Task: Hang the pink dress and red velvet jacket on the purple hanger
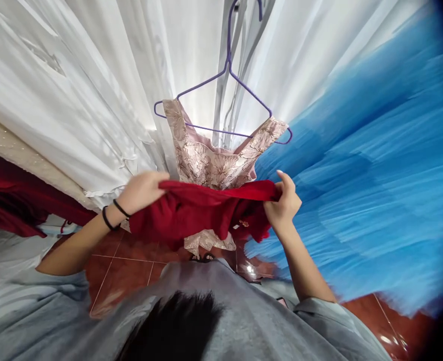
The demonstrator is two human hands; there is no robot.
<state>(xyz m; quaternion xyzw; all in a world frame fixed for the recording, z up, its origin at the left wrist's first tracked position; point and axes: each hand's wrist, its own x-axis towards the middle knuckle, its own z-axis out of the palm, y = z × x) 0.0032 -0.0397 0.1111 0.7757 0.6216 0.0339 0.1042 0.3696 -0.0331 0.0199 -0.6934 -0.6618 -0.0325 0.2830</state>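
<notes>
Stretched between my two hands is a dark red cloth, its upper edge pulled nearly level and the rest hanging in folds. My left hand, with black bands at the wrist, is closed on one end of that edge. At the other end my right hand pinches the cloth, thumb pointing up. A small gold-coloured mark and a white tag show on the cloth's right part. Behind it, a pink patterned dress hangs by its straps from a purple hanger; the cloth hides the dress's middle.
White curtains hang behind and to the left. Blue tulle fills the right side. Dark red fabric and a cream sparkly piece are at the left. Below is a red tiled floor.
</notes>
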